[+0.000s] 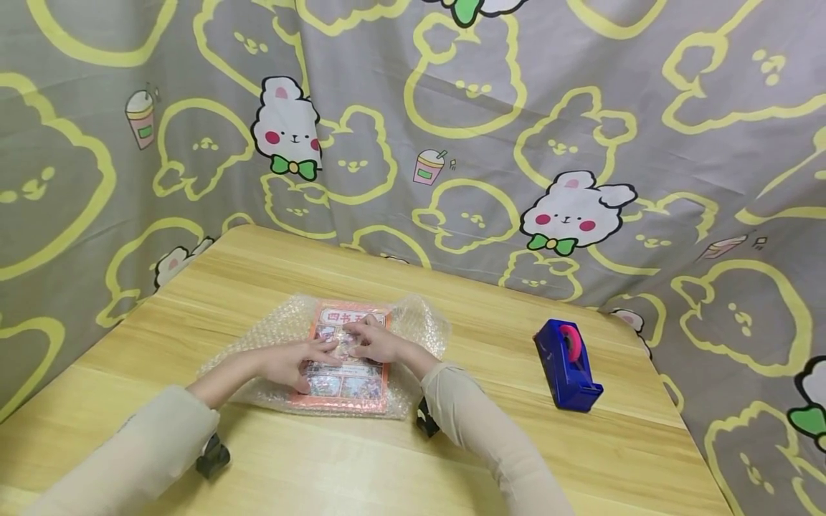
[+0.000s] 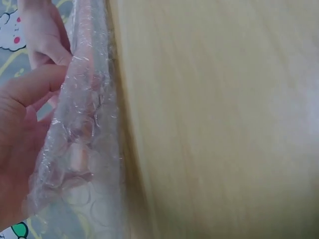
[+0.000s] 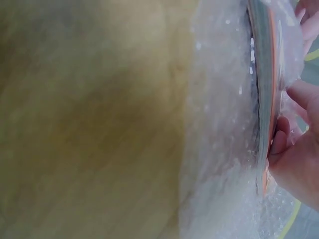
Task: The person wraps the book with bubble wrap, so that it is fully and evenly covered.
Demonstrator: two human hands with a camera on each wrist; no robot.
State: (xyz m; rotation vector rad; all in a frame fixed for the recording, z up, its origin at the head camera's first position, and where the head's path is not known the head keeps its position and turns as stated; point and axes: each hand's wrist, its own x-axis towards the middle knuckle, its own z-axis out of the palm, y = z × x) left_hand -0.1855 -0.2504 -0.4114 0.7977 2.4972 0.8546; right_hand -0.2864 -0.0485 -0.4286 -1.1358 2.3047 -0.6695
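One book [image 1: 364, 390], orange-bordered, with Chinese title characters and picture panels on its cover, lying face up near the middle of a wood-grain table [image 1: 490, 459]. Its packing: clear bubble wrap [image 1: 258, 333], spread beyond the book to left and right and lapping over its lower edge; whether it encloses the book on every side cannot be told. Left hand [image 1: 290, 364]: fingers spread, resting on the left part of the cover, clamped on nothing. Right hand [image 1: 379, 342]: fingers apart and slightly bent, touching the upper middle of the cover, likewise without a clasp. One blue tape dispenser [image 1: 561, 383], standing on the table to the right, well apart from the book; it contains a roll of pink tape [image 1: 576, 345]. Behind: a grey curtain [image 1: 381, 72], printed with yellow-outlined animals, white rabbits and drink cups.
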